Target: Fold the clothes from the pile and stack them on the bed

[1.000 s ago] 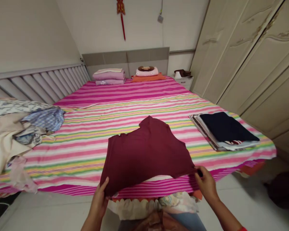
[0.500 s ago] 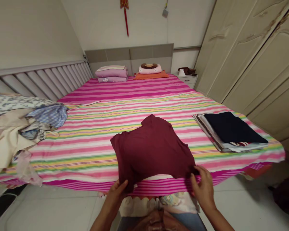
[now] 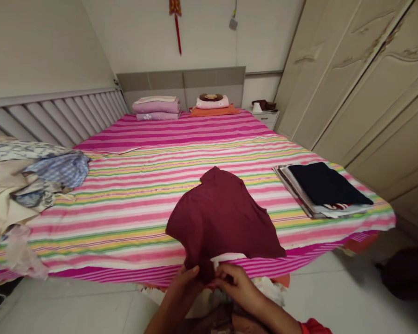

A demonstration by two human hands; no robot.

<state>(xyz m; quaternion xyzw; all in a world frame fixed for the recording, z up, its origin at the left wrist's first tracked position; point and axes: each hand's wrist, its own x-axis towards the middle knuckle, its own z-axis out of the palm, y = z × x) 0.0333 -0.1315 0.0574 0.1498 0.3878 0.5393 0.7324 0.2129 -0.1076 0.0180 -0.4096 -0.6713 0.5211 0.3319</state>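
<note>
A maroon garment [image 3: 226, 213] lies spread on the striped bed sheet [image 3: 125, 218], its near left corner pulled over the bed's front edge. My left hand [image 3: 186, 283] pinches that corner between thumb and fingers. Close beside it on the right, my right hand [image 3: 235, 283] has its fingers closed at the same gathered corner, near a small whitish bit. The garment's right near corner lies loose on the sheet.
Right of the garment sits a folded stack with a navy piece [image 3: 327, 183] on top. Loose clothes [image 3: 31, 181] are heaped at the left. Folded bedding [image 3: 156, 107] rests by the headboard [image 3: 216, 83]. A wardrobe [image 3: 355, 93] stands at the right.
My right hand has let go of the garment's right corner and moved left beside my left hand. The garment's left side is now drawn in and gathered. The view has shifted slightly.
</note>
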